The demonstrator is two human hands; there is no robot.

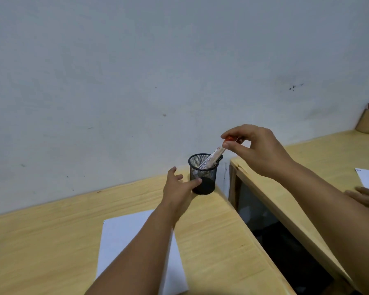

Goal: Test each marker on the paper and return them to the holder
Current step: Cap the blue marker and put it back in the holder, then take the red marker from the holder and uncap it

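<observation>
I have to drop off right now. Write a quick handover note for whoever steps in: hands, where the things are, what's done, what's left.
Right hand: pinching the red-capped end of a marker, whose lower part is inside the mesh holder, tilted.
Left hand: open, fingers against the holder's side, steadying it.
Holder stands at the desk corner by the wall; another dark pen sits in it.
Paper lies nearer the person, partly under the left forearm; no marks visible on it.
Done: cannot tell which markers were tested.
Left: confirm each marker is tested, then put them back in the holder.

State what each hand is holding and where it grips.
The right hand pinches a marker by its red-capped top end. The left hand steadies the mesh holder at its side wall.
</observation>
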